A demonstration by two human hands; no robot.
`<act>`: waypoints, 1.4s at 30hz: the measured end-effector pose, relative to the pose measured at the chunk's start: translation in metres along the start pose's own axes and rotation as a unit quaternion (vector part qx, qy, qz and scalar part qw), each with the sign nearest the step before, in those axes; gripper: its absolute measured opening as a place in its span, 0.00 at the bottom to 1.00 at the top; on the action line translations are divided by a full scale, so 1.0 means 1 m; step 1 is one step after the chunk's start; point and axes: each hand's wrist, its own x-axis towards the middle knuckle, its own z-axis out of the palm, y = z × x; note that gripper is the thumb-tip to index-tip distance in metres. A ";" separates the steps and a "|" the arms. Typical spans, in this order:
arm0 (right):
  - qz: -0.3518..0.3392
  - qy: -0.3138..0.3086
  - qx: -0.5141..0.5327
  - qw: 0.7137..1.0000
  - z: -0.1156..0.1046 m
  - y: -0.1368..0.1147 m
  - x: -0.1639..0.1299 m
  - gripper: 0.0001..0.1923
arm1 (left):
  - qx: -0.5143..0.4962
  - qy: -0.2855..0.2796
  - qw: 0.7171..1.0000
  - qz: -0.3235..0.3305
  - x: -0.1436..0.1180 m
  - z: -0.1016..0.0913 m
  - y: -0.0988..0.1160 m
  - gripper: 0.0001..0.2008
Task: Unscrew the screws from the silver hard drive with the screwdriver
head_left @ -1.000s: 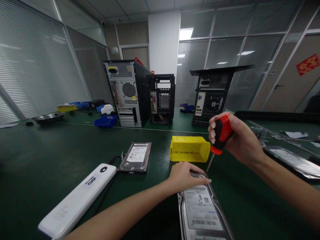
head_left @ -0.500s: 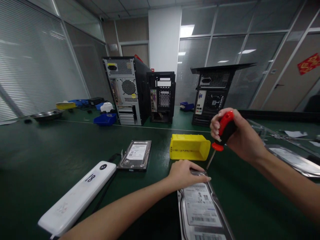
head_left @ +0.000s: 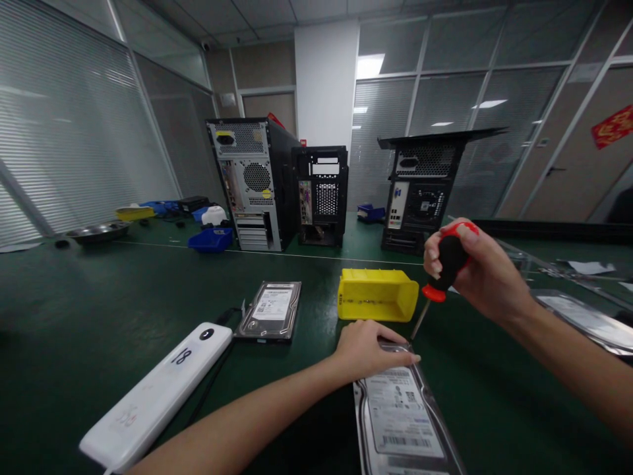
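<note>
A silver hard drive (head_left: 403, 412) with a white label lies on the green table in front of me. My left hand (head_left: 368, 353) grips its far end, thumb across the top and fingers over the far left edge. In my right hand (head_left: 477, 267) is a red and black screwdriver (head_left: 451, 260), fingers wrapped round its handle. Its shaft slants down to the drive's far right corner; whether the tip sits in a screw I cannot tell. Just beyond the drive, a yellow bin (head_left: 378, 297) lies with its open side toward me, small bits inside it.
A second hard drive (head_left: 271, 310) lies left of the bin, near a white power bank (head_left: 158, 396) marked 18. Computer cases (head_left: 242, 185) stand at the back, with a blue bin (head_left: 210, 239) beside them. Another drive (head_left: 588, 320) lies at the right.
The screwdriver handle has turned in my right hand, and the fingers have shifted round it. My left hand still holds the hard drive. The whole view has shifted slightly.
</note>
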 end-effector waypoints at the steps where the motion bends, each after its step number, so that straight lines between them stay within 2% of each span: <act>1: 0.001 -0.003 0.004 1.000 0.000 0.000 0.000 0.11 | 0.002 0.002 1.000 -0.004 0.000 0.000 0.000 0.29; 6: 0.008 -0.028 0.030 0.999 -0.001 0.000 0.001 0.09 | 0.005 0.000 1.000 -0.004 0.001 0.000 0.001 0.28; 11: 0.014 -0.043 0.038 0.998 -0.002 -0.001 0.002 0.14 | 0.007 -0.004 1.000 -0.001 0.001 -0.001 0.001 0.28; 19: -0.015 -0.016 -0.022 1.000 -0.003 0.001 0.001 0.05 | -0.001 -0.004 1.000 0.015 0.001 0.000 0.000 0.26; 26: 0.000 -0.046 -0.006 0.999 0.000 0.002 0.002 0.06 | -0.005 -0.006 1.000 0.015 0.001 0.000 -0.001 0.26; 30: 0.009 -0.050 0.007 0.999 0.002 0.003 0.002 0.12 | 0.002 -0.003 1.000 0.007 0.001 0.001 -0.001 0.26; 32: 0.010 -0.044 0.001 0.999 0.002 0.003 0.002 0.11 | 0.006 -0.003 1.000 0.005 0.001 0.001 -0.001 0.26; 37: -0.041 -0.002 -0.054 0.998 0.002 0.003 0.004 0.06 | 0.005 -0.003 1.000 0.006 0.001 0.000 -0.001 0.28; 42: -0.079 -0.033 -0.076 0.993 0.006 0.003 0.002 0.11 | 0.003 -0.002 1.000 0.012 0.001 0.000 -0.001 0.28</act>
